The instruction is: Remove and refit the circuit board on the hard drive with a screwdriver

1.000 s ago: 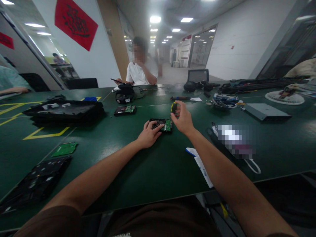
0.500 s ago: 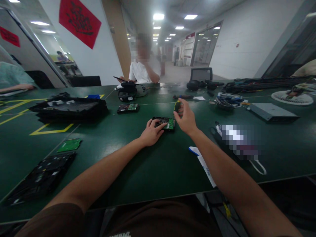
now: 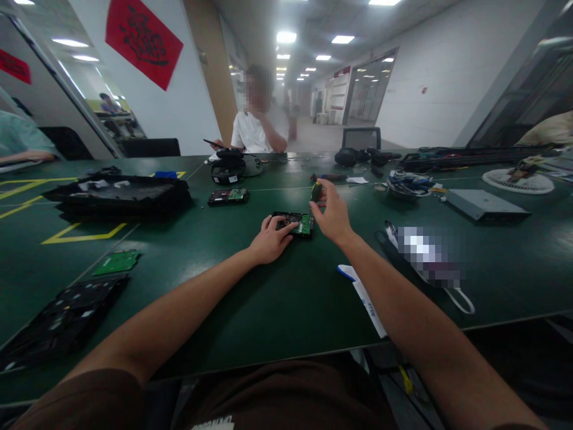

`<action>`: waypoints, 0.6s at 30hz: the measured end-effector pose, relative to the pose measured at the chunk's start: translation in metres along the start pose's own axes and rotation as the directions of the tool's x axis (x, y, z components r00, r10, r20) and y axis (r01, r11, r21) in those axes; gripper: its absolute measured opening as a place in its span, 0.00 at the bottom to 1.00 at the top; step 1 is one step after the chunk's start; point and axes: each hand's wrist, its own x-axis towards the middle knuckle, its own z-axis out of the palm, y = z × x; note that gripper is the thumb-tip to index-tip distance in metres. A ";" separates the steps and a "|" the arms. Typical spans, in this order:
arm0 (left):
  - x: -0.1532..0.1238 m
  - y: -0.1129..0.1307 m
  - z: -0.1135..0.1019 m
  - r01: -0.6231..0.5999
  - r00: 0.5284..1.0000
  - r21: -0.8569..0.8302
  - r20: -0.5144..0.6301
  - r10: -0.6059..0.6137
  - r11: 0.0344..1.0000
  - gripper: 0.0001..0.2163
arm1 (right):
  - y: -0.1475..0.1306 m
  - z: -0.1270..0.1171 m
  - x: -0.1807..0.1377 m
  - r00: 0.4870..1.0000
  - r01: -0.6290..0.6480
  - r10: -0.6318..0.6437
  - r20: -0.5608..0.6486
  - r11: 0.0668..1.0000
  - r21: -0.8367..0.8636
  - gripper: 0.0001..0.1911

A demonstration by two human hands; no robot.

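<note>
A black hard drive with a green circuit board (image 3: 299, 223) lies on the dark green table (image 3: 277, 298) straight ahead of me. My left hand (image 3: 271, 240) rests on its near left side, fingers pressed down on it. My right hand (image 3: 330, 212) is closed round a screwdriver with a black and yellow handle (image 3: 316, 191), held upright over the drive's right end. The tool's tip is hidden behind my fingers.
A second hard drive (image 3: 227, 196) lies farther back. A stack of black trays (image 3: 119, 196) is at the left, a loose green board (image 3: 117, 262) and a black panel (image 3: 62, 319) nearer me. A person in white (image 3: 257, 128) sits across. A grey box (image 3: 486, 205) is right.
My right hand has shifted slightly with the screwdriver over the drive. My left hand has stayed on the drive.
</note>
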 end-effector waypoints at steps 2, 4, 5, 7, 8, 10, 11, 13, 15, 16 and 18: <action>0.000 0.001 -0.001 0.004 1.000 0.001 -0.007 -0.004 1.000 0.22 | -0.001 0.000 -0.001 1.000 -0.002 0.002 0.006 1.000 0.015 0.33; 0.000 0.002 -0.001 0.007 1.000 -0.002 -0.009 -0.007 1.000 0.22 | -0.001 -0.001 -0.002 1.000 -0.005 0.005 0.009 1.000 0.024 0.34; 0.000 0.002 -0.001 0.010 1.000 -0.005 -0.008 -0.010 1.000 0.21 | -0.001 -0.002 -0.003 1.000 -0.009 0.008 0.006 1.000 0.025 0.34; -0.001 0.002 0.000 0.016 1.000 -0.012 -0.009 -0.016 1.000 0.21 | 0.000 -0.002 -0.004 1.000 -0.013 0.013 0.002 1.000 0.023 0.34; -0.001 0.002 0.000 0.019 1.000 -0.014 -0.012 -0.019 1.000 0.21 | 0.001 -0.002 -0.005 1.000 -0.013 0.013 -0.003 1.000 0.022 0.33; -0.001 0.002 0.001 0.017 1.000 -0.012 -0.020 -0.017 1.000 0.21 | 0.002 -0.002 -0.006 1.000 -0.003 0.003 -0.006 1.000 0.005 0.34; -0.001 0.002 0.001 0.013 1.000 -0.009 -0.022 -0.013 1.000 0.21 | 0.002 -0.002 -0.006 1.000 0.003 -0.003 -0.009 1.000 -0.007 0.35; -0.001 0.002 0.002 0.002 1.000 0.000 -0.025 -0.002 1.000 0.22 | 0.002 -0.002 -0.007 1.000 0.014 -0.014 -0.014 1.000 -0.029 0.36; -0.001 0.001 0.002 -0.004 1.000 0.003 -0.027 0.004 1.000 0.22 | 0.002 -0.002 -0.008 1.000 0.012 -0.013 -0.019 0.999 -0.038 0.35; 0.000 0.001 0.002 -0.004 1.000 0.003 -0.029 0.004 1.000 0.22 | 0.002 -0.002 -0.008 1.000 0.008 -0.009 -0.019 0.999 -0.039 0.34; 0.000 0.001 0.003 -0.001 0.999 0.000 -0.032 0.001 1.000 0.22 | 0.000 -0.002 -0.008 1.000 0.000 -0.001 -0.019 0.999 -0.034 0.34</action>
